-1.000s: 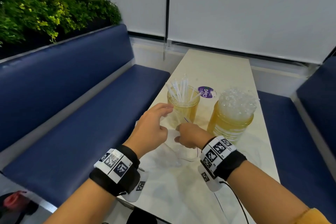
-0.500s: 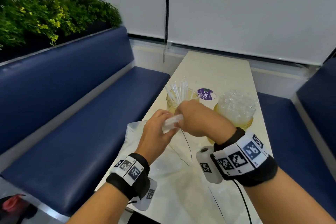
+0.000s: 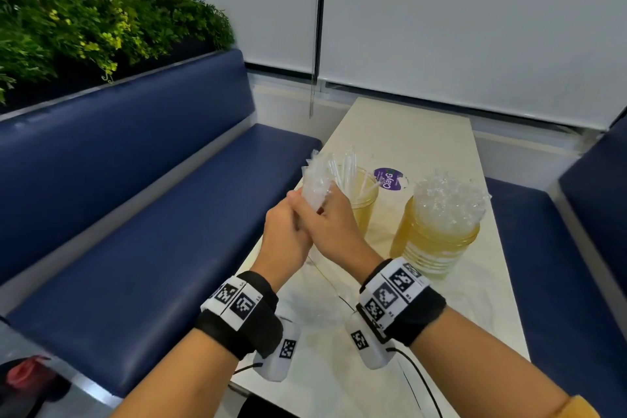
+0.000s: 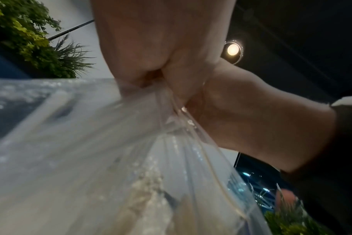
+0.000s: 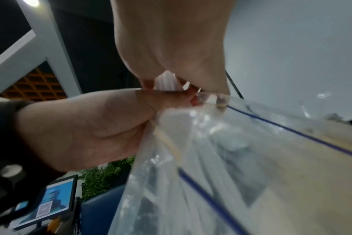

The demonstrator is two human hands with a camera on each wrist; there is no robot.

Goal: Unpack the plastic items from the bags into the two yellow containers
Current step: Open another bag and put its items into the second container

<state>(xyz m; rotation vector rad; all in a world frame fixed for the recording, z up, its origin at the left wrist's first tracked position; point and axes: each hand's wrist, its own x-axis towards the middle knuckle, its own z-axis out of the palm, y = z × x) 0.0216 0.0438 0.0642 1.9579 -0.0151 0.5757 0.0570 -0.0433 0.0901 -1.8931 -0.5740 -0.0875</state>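
Both my hands meet above the table, just left of the left yellow container (image 3: 364,210), which holds several clear straws. My right hand (image 3: 320,210) grips a bundle of clear straws (image 3: 314,185) that sticks up above my fingers; the straws (image 5: 165,79) show between them in the right wrist view. My left hand (image 3: 295,205) pinches the mouth of the clear plastic bag (image 4: 110,159), which hangs below both hands (image 5: 231,159) with a blue zip line. The right yellow container (image 3: 436,248) is heaped with clear plastic items (image 3: 448,204).
The pale table (image 3: 407,132) runs away from me between two blue benches (image 3: 152,214) (image 3: 559,248). A purple round label (image 3: 390,180) lies behind the containers. Plants (image 3: 84,10) top the left bench back. A blind cord (image 3: 312,95) hangs at the far wall.
Both hands have risen from the table and moved left of the straw container. The straw bundle has come up out of the bag and now stands above my fingers.
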